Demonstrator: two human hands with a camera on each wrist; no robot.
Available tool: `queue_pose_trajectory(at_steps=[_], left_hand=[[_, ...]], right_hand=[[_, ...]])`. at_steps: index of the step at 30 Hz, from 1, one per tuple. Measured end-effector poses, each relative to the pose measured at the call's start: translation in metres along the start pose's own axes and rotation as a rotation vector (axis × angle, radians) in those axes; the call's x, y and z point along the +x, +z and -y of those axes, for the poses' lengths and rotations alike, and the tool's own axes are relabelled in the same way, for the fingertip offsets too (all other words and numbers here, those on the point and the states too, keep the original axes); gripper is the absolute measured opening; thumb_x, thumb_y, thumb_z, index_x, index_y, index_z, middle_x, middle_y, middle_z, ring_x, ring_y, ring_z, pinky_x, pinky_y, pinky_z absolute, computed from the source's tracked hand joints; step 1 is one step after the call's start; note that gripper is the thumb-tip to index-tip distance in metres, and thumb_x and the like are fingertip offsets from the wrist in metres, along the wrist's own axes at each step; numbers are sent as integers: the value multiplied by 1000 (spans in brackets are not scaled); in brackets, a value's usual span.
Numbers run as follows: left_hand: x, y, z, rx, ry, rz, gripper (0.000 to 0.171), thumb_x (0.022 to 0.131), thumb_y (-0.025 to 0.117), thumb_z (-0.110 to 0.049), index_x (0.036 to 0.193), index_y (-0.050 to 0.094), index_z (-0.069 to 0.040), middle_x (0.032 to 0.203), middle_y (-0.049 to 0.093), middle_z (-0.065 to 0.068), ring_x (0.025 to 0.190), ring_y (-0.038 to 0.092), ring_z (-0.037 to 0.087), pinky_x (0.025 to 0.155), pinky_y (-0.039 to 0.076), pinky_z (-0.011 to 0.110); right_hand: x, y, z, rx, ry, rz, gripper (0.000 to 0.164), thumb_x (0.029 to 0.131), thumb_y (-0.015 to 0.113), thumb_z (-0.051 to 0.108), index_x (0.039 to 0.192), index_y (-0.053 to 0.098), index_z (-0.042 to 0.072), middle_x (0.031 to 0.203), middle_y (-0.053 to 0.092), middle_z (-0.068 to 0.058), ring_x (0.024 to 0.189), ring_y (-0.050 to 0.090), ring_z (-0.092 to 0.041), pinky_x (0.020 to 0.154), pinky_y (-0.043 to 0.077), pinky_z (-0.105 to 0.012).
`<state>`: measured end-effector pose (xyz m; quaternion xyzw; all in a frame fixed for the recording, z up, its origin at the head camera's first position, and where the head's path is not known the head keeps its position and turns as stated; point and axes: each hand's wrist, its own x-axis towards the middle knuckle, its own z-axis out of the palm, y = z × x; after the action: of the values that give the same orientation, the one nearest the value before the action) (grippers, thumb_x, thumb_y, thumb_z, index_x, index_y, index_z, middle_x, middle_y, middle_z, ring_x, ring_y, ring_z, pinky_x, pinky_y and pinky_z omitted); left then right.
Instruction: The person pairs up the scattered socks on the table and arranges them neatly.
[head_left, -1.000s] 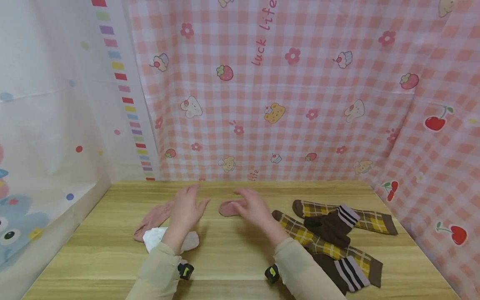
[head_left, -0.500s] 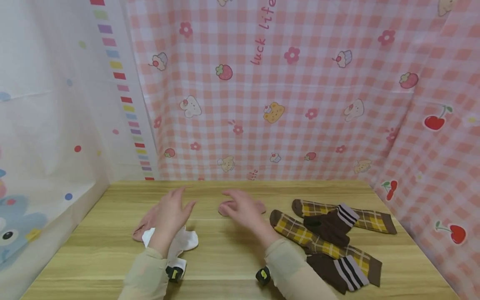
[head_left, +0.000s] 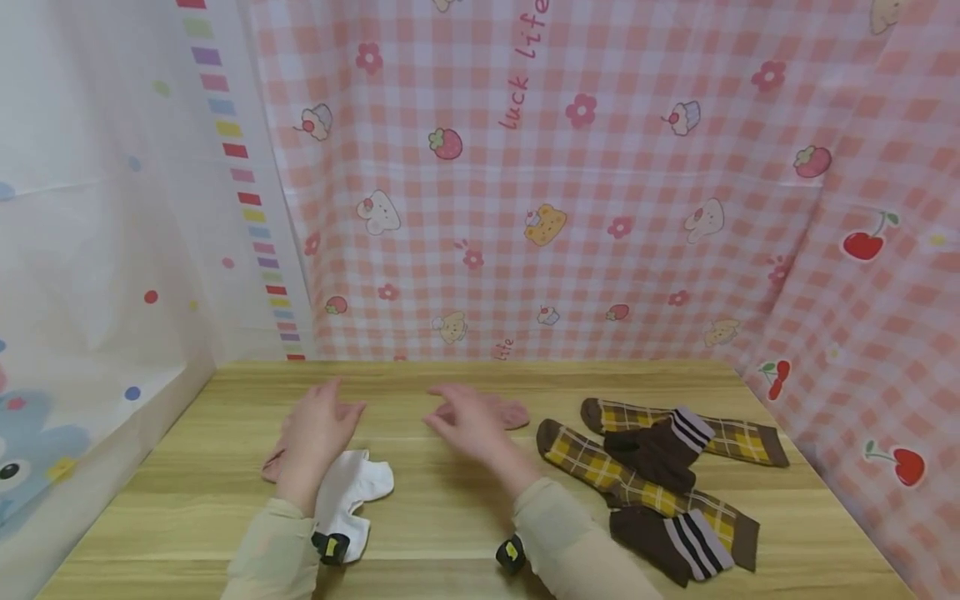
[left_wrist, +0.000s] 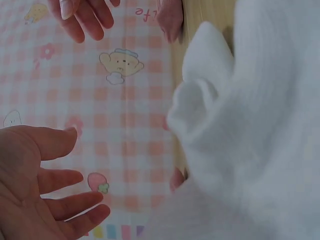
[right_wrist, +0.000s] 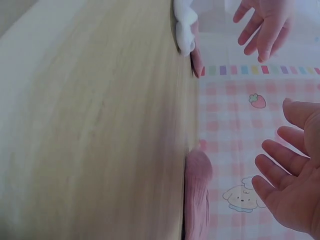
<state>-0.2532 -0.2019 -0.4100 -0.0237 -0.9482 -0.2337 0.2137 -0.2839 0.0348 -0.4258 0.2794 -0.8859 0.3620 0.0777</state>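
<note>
My left hand (head_left: 321,429) hovers at the left, its fingers extended and holding nothing. Partly hidden beneath that hand is a pink sock (head_left: 272,467). White socks (head_left: 352,492) lie beside my left wrist and look large in the left wrist view, where the white knit (left_wrist: 260,110) fills the right side. My right hand (head_left: 468,421) is over a second pink sock (head_left: 513,412), fingers spread and grasping nothing. In the right wrist view, the open palm (right_wrist: 295,170) appears apart from the pink sock (right_wrist: 197,195).
On the right of the wooden table (head_left: 435,533) lie two yellow-and-brown plaid socks (head_left: 592,458), overlapped by dark brown socks (head_left: 652,450) with striped cuffs. A pink checked cloth (head_left: 487,183) hangs behind the table, with a white patterned cloth (head_left: 90,275) at the left.
Both hands have shifted left, staying apart. More of the white socks and of the right pink sock shows now. The plaid and brown socks have stayed in place.
</note>
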Motion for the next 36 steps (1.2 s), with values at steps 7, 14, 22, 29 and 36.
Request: queue_pose_trajectory(at_steps=[7, 14, 22, 29, 36], left_hand=[[-4, -5, 13, -2, -82, 41, 56, 95, 64, -32, 134, 52, 7, 128, 56, 32, 116, 51, 52, 86, 41, 70], [-7, -10, 25, 23, -165, 110, 60, 97, 62, -40, 137, 51, 3, 134, 50, 34, 120, 46, 54, 89, 37, 72], [-10, -9, 35, 95, -132, 124, 53, 96, 62, -38, 129, 57, 4, 126, 55, 35, 113, 50, 57, 81, 43, 70], [-8, -3, 44, 129, -72, 233, 40, 96, 62, -29, 116, 65, 5, 113, 63, 32, 102, 58, 53, 75, 49, 65], [-3, 0, 47, 81, -20, 362, 38, 93, 66, -23, 124, 65, -1, 118, 64, 27, 107, 57, 53, 78, 48, 65]], right_hand=[[1, 12, 3, 20, -24, -1, 41, 95, 69, 20, 131, 59, 4, 112, 65, -13, 94, 63, -26, 86, 52, -37], [3, 22, 5, -18, -64, -13, 42, 94, 69, 19, 130, 60, 1, 124, 64, -15, 100, 63, -28, 93, 50, -40], [8, 25, 13, -19, -15, 30, 43, 96, 67, 22, 133, 59, 3, 134, 60, -13, 127, 52, -29, 110, 37, -41], [10, 29, 15, -18, 14, 45, 42, 96, 67, 23, 134, 59, 6, 134, 60, -10, 128, 52, -27, 110, 37, -39], [11, 29, 18, -5, 47, 68, 42, 96, 66, 25, 135, 59, 8, 136, 58, -9, 130, 50, -26, 110, 36, -38]])
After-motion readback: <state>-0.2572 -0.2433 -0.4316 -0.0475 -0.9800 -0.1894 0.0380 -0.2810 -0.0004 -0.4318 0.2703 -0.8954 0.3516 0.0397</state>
